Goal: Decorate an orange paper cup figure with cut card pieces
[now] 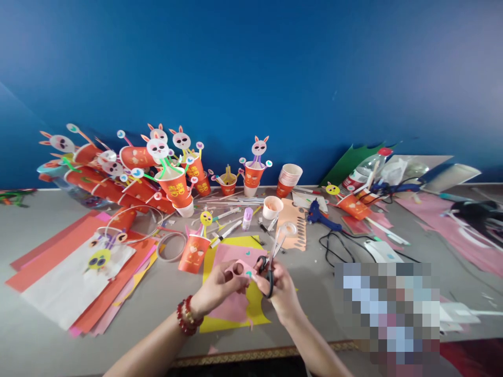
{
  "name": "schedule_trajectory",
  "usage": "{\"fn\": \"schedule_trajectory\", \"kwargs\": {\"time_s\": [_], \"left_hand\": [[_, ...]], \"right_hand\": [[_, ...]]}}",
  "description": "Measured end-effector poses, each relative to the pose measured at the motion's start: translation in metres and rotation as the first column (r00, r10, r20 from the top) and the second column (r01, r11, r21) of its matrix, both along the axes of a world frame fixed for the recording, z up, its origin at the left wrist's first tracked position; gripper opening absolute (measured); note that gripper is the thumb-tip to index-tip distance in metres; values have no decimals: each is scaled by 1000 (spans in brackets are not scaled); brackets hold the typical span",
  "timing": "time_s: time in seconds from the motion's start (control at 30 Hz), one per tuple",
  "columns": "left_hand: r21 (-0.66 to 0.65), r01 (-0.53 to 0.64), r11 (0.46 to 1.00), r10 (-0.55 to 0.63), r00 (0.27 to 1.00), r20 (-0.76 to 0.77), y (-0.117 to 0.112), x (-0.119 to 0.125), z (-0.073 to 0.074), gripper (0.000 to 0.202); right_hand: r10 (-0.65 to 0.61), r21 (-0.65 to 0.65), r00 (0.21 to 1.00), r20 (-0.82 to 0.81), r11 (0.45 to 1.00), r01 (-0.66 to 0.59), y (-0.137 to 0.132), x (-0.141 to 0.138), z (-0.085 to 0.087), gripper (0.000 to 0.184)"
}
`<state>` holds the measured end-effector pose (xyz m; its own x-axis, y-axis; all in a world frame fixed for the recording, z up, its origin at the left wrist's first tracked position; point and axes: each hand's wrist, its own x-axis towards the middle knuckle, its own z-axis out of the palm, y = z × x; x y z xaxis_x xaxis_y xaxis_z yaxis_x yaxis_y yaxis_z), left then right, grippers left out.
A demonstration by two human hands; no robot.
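My left hand [220, 289], with red bead bracelets at the wrist, pinches a small piece of pink paper [236, 266] that has a round hole and teal marks. Black-handled scissors [269, 277] hang on the fingers of my right hand [281, 293], their blades pointing away from me. That hand's fingertips also meet the right edge of the pink piece, near a small white bit. Under both hands lie a larger pink sheet [231, 303] and a yellow sheet [212, 325]. An orange paper cup [194, 254] with a yellow face cutout [206, 218] stands left of the sheets.
Several orange cups with rabbit faces [181, 140] crowd the back left. A tape roll [172, 247], a glue stick [247, 219], a peach punched card [291, 230] and a blue glue gun [322, 215] lie beyond my hands. Coloured paper [51, 303] is stacked at left; a bottle [361, 170] stands back right.
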<state>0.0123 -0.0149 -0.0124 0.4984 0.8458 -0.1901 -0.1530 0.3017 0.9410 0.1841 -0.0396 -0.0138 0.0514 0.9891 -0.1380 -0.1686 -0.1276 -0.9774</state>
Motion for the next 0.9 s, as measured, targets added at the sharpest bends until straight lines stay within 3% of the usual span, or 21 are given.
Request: {"fn": "schedule_trajectory", "kwargs": {"time_s": [0.2,0.4,0.6,0.9], "left_hand": [[58,-127,990,127,992,-7,0,-1,-6,27],[82,-268,960,269,963,-5,-2,1,-1,28],[-49,-255,966,259,956,140,-5,6,-1,29],[-52,-239,970,245,952,182,-5,5,-3,26]], "right_hand": [[38,14,999,25,999,-38,-8,2,0,31],[310,-15,949,-56,950,-311,-27,2,-18,43],[334,-2,943,-6,943,-334,-31,-3,-26,49],[345,-20,938,-38,938,-346,-30,-3,-34,51]]}}
